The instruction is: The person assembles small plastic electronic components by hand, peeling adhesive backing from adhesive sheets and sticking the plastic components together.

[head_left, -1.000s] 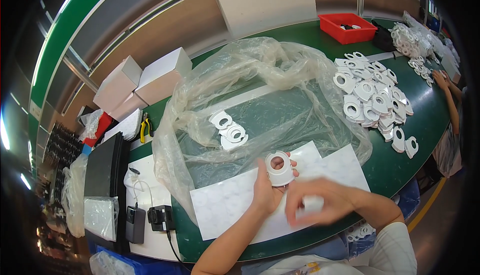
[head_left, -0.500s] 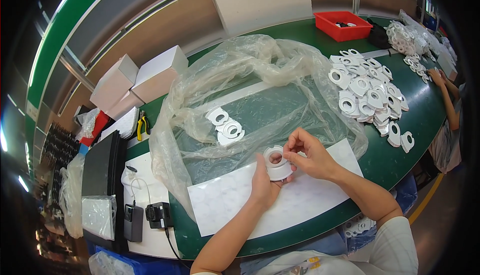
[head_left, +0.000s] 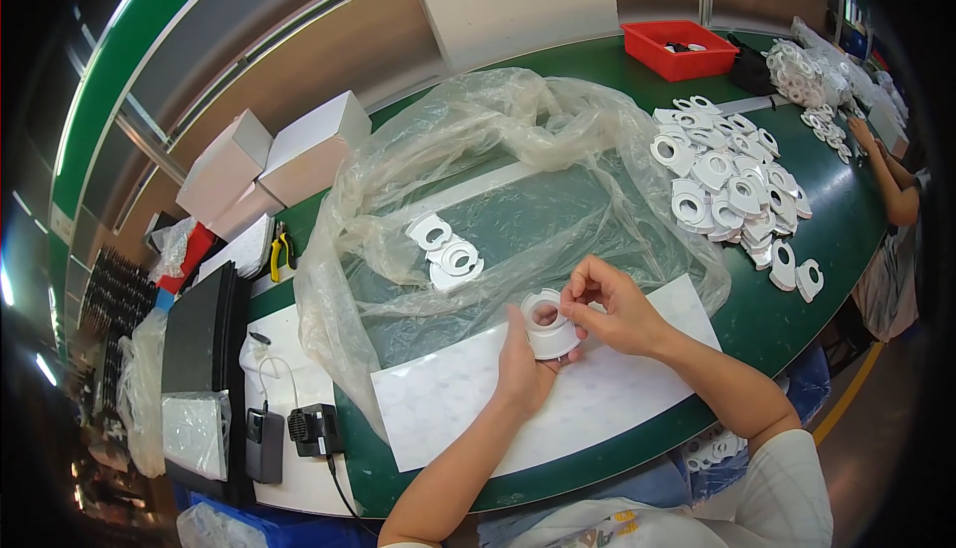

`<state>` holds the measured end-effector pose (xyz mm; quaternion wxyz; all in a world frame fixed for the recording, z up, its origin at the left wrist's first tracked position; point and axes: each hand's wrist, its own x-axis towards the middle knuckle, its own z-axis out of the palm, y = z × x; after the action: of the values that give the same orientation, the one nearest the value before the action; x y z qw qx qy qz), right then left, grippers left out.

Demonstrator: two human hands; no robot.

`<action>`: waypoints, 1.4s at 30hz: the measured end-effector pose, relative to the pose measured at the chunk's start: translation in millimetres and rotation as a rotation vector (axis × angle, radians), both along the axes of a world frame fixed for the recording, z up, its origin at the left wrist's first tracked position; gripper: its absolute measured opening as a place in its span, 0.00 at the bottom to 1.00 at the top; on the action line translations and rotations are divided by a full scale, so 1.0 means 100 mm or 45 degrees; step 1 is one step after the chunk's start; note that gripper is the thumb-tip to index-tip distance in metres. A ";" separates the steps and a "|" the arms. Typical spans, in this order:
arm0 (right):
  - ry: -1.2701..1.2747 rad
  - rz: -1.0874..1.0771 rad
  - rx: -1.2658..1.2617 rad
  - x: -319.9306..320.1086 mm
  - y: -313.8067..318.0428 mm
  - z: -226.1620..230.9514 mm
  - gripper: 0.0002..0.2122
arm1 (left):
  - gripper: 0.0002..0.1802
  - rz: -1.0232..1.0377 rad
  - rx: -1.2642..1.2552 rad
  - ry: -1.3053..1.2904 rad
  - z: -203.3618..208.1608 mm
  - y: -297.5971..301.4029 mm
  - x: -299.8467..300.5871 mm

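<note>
My left hand (head_left: 528, 364) grips a white ring-shaped plastic part (head_left: 550, 342) from its left side and from below. The part is tilted up above a white sheet (head_left: 448, 414). My right hand (head_left: 607, 309) is closed in a pinch at the part's upper right edge; whatever sits between its thumb and forefinger is too small to make out. A few similar white parts (head_left: 456, 261) lie ahead on a clear plastic bag (head_left: 418, 314) spread over the green table. To the right stands a heap of the same white parts (head_left: 742, 195).
A red bin (head_left: 679, 50) with small pieces stands at the far right. White boxes (head_left: 314, 145), yellow-handled pliers (head_left: 283, 252), a black folder (head_left: 204, 329) and a black charger (head_left: 316, 431) are on the left. At the right edge a co-worker's arm (head_left: 896, 190) reaches over white parts.
The view has shifted very slightly. My hands hold nearly the same pose on the white ring-shaped part. The co-worker's arm at the right has moved a little.
</note>
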<state>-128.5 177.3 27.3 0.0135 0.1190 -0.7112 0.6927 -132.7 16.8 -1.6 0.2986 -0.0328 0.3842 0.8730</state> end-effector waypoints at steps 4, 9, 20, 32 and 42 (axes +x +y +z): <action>-0.024 0.009 0.008 0.00 0.01 0.00 0.07 | 0.34 -0.004 0.000 0.009 -0.01 0.01 0.00; -0.017 0.010 -0.001 0.00 0.01 -0.01 0.07 | 0.33 -0.014 -0.008 -0.003 0.00 0.01 0.00; 0.024 0.017 0.137 0.02 0.03 0.04 0.10 | 0.19 0.011 0.050 0.038 -0.03 0.03 0.01; 1.006 -0.518 0.826 0.06 0.05 0.12 0.12 | 0.13 -0.024 -0.160 0.144 0.01 0.08 0.06; -0.046 -0.249 0.373 0.05 0.16 0.14 0.09 | 0.19 -0.075 -0.234 0.316 0.05 0.15 0.12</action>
<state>-123.7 192.8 41.2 0.0505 0.0375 -0.8129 0.5789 -121.0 31.6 3.6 0.2701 0.0594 0.4974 0.8223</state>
